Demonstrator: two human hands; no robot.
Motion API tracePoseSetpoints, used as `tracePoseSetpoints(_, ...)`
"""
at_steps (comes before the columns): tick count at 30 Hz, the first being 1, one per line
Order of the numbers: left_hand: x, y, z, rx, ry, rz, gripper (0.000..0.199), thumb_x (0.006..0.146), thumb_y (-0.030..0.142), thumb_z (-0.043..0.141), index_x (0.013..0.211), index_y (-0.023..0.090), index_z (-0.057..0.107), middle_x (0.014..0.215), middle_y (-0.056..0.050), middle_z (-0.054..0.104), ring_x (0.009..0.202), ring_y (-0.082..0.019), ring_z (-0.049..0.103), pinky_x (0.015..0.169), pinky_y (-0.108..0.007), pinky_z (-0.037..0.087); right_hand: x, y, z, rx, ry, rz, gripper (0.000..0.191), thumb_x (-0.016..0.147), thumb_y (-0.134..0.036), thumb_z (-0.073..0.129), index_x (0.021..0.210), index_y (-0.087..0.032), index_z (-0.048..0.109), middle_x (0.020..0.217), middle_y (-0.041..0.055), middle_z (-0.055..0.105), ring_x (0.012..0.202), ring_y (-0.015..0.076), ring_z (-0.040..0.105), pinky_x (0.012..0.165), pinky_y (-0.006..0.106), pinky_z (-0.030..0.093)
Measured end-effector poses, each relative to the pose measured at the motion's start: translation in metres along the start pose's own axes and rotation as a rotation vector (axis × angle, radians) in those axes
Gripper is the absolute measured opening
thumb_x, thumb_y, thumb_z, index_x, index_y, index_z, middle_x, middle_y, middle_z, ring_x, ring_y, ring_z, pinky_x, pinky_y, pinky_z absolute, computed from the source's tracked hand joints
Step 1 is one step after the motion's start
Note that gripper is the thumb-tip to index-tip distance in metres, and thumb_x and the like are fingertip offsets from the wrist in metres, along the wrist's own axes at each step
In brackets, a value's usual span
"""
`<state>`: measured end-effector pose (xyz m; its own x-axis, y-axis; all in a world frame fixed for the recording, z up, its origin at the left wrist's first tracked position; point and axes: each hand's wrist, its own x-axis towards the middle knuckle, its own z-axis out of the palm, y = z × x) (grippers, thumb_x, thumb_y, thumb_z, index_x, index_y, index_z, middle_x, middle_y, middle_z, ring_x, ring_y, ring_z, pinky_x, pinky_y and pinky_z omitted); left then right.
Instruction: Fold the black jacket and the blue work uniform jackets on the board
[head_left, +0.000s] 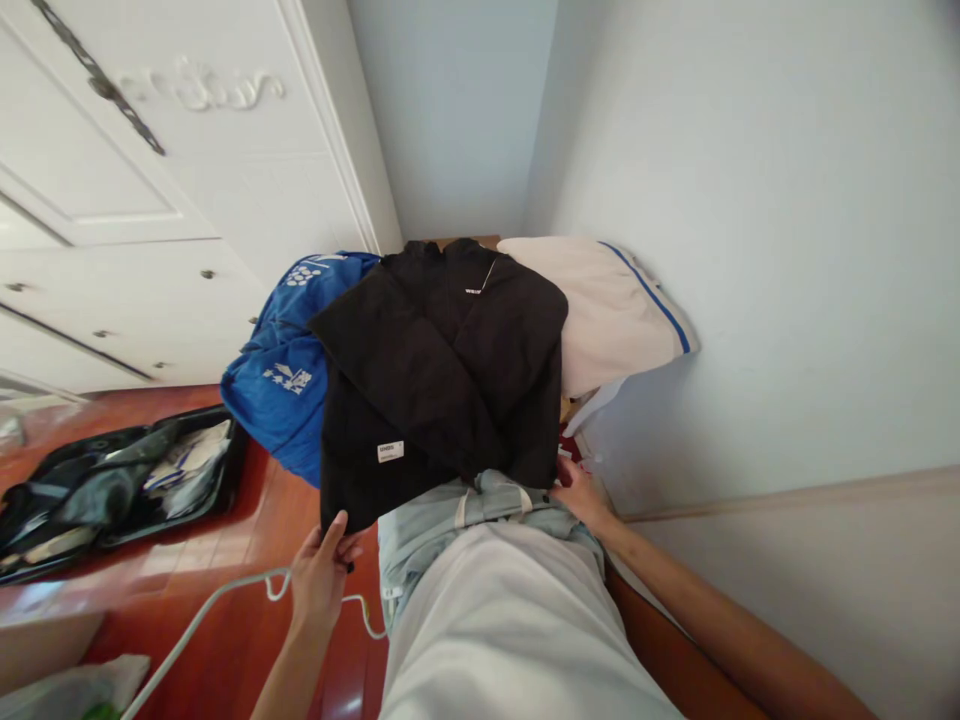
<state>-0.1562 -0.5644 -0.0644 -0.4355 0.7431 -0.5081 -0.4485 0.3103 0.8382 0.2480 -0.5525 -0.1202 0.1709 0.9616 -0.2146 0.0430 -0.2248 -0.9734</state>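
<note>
In the head view a black jacket lies spread in front of me, its sleeves folded across its front. White lettering marks its chest, and a small white label sits near its lower left. My left hand pinches the jacket's lower left corner between thumb and fingers. At the lower right corner my right hand is closed on the hem, its fingertips partly hidden. Blue fabric with white print lies to the left of the jacket, and a cream cloth with a blue stripe to the right.
A white cabinet stands at the left. On the red wooden floor lies an open black suitcase with clothes inside. A white cable runs past my left hand. Pale walls close in the back and right.
</note>
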Motion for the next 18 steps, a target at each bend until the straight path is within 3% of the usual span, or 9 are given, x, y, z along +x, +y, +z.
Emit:
tracePoseSetpoints(3,-0.006,0.003,0.008,-0.092,-0.047,-0.014,0.024,0.060,0.021,0.082,0.075,0.014,0.064,0.059,0.000,0.067,0.046,-0.011,0.059,0.038,-0.017,0.044,0.015,0.009,0.008,-0.059,0.011,-0.158,0.047,0.062,-0.028,0.070,0.109,-0.023,0.068,0.110,0.0071,0.072,0.104,0.0253,0.065,0.099,0.042,0.049)
tracePoseSetpoints(7,-0.008,0.005,0.012,-0.280,-0.120,-0.070,0.018,0.067,0.023,0.078,0.068,0.015,0.061,0.053,0.002,0.062,0.047,-0.010,0.055,0.047,-0.020,0.049,0.014,-0.004,0.009,0.003,-0.010,-0.210,0.031,0.069,-0.035,0.067,0.096,-0.021,0.072,0.098,0.0068,0.075,0.090,0.0234,0.068,0.089,0.039,0.054)
tracePoseSetpoints(10,-0.006,0.006,0.008,-0.382,-0.049,-0.084,0.011,0.076,0.022,0.070,0.070,0.017,0.063,0.057,0.002,0.065,0.051,-0.012,0.058,0.055,-0.027,0.054,0.001,-0.014,-0.006,0.015,0.059,-0.221,0.027,0.070,-0.037,0.068,0.092,-0.021,0.072,0.092,0.0051,0.075,0.084,0.0231,0.067,0.083,0.037,0.055)
tracePoseSetpoints(12,-0.004,0.009,0.005,-0.413,0.015,-0.097,0.006,0.083,0.021,0.063,0.078,0.020,0.067,0.065,0.002,0.070,0.056,-0.013,0.062,0.062,-0.031,0.056,-0.009,-0.016,-0.020,0.008,0.174,-0.202,0.025,0.067,-0.039,0.071,0.086,-0.022,0.071,0.082,0.0028,0.073,0.077,0.0223,0.066,0.077,0.036,0.056)
tracePoseSetpoints(15,-0.001,0.014,0.004,-0.427,0.079,-0.107,0.016,0.089,0.020,0.055,0.086,0.024,0.070,0.074,0.003,0.074,0.065,-0.014,0.066,0.070,-0.036,0.058,-0.020,-0.013,-0.035,0.030,0.301,-0.109,0.025,0.068,-0.048,0.071,0.070,-0.024,0.065,0.057,0.0004,0.063,0.054,0.0189,0.058,0.057,0.033,0.053)
tracePoseSetpoints(18,0.003,0.014,0.005,-0.447,0.115,-0.120,0.019,0.092,0.020,0.053,0.086,0.026,0.070,0.077,0.003,0.075,0.069,-0.014,0.067,0.071,-0.032,0.058,-0.025,-0.018,-0.036,0.208,0.248,0.086,0.031,0.074,-0.056,0.066,0.067,-0.026,0.060,0.053,0.0014,0.060,0.046,0.0182,0.054,0.049,0.034,0.050)
